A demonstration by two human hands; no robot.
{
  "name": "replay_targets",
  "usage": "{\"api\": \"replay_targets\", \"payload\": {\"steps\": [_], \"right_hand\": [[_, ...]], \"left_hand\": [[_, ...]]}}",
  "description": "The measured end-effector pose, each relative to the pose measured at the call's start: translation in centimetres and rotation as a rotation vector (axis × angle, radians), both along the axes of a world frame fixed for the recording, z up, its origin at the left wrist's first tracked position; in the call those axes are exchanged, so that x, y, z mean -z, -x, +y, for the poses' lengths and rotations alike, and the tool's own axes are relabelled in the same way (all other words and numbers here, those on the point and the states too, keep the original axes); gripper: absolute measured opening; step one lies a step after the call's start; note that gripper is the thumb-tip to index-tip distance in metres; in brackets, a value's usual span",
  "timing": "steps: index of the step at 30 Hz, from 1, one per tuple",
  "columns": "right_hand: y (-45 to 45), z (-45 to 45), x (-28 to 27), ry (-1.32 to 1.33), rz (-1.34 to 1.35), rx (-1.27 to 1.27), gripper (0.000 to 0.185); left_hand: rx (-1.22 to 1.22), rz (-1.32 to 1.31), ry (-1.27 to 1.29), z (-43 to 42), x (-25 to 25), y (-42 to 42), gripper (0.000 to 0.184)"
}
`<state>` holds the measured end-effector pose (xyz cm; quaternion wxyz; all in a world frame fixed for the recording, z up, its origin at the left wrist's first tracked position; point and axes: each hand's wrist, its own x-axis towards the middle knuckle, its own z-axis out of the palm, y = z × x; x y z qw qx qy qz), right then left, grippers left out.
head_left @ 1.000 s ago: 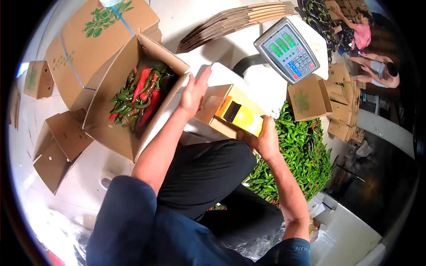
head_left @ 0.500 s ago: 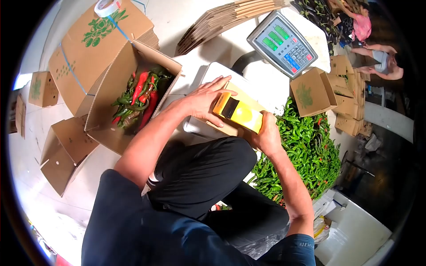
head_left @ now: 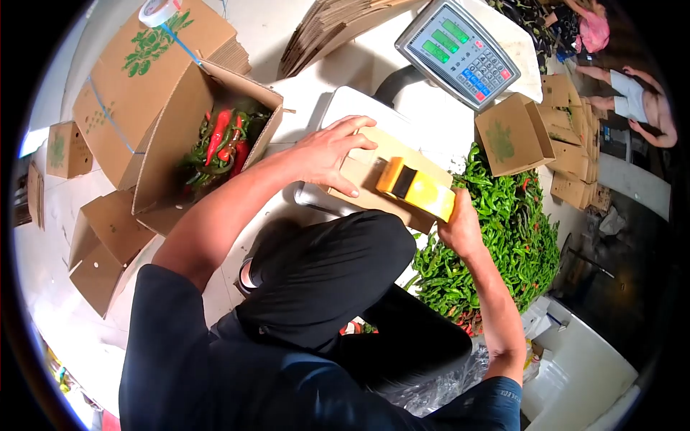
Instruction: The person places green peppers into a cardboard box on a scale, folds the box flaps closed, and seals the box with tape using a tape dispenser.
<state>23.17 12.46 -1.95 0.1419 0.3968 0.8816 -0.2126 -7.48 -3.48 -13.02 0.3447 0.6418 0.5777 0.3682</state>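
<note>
A closed cardboard box (head_left: pixel 363 167) lies across the white platform of the weighing scale (head_left: pixel 345 104). My left hand (head_left: pixel 332 154) grips the box's left end, thumb and fingers spread to either side of it. In my right hand (head_left: pixel 461 224) is a yellow tape dispenser (head_left: pixel 425 192) with a black band, held by its right end. The dispenser rests on or just above the box top near its right end; I cannot tell which. Tape coming from it cannot be made out.
An open carton (head_left: pixel 169 154) of red and green peppers (head_left: pixel 223 147) stands at left. Green peppers (head_left: pixel 496 251) are heaped at right. The scale's display (head_left: pixel 456 50) rises behind the box. A tape roll (head_left: pixel 158 11) sits on stacked cartons. Another person (head_left: pixel 640 100) is at far right.
The tape dispenser and my right hand have moved right along the box. My left hand stays at the box's left end. The whole view has shifted slightly.
</note>
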Motion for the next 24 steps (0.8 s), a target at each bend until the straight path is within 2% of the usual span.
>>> {"api": "replay_targets", "payload": {"steps": [1, 5, 8, 11, 17, 20, 22, 24], "right_hand": [[-1.3, 0.3, 0.0, -0.001, 0.010, 0.036, 0.047], [-4.0, 1.2, 0.3, -0.053, 0.063, -0.071, 0.052], [-3.8, 1.8, 0.2, -0.058, 0.047, -0.076, 0.048], [-4.4, 2.1, 0.5, -0.052, 0.029, -0.067, 0.047], [-5.1, 2.5, 1.5, -0.063, 0.081, -0.052, 0.037], [-5.3, 2.4, 1.4, -0.055, 0.113, -0.043, 0.033], [-5.8, 2.2, 1.4, -0.047, 0.154, -0.037, 0.032], [-5.9, 2.0, 1.4, -0.079, 0.122, -0.037, 0.040]], "left_hand": [[-0.007, -0.043, -0.009, 0.0, 0.0, 0.0, 0.084], [-0.011, -0.029, -0.004, 0.1, -0.4, -0.1, 0.085], [-0.003, -0.053, 0.079, 0.0, -1.0, -0.1, 0.086], [0.019, 0.154, 0.060, 0.4, -1.7, 0.1, 0.088], [0.135, 0.615, 0.066, 3.5, -3.8, -3.7, 0.109], [0.139, 0.475, 0.010, 7.1, -2.9, -8.7, 0.117], [0.125, 0.459, -0.021, 8.1, -3.3, -9.4, 0.115], [0.154, 0.472, 0.013, 7.8, -3.8, -9.2, 0.114]]}}
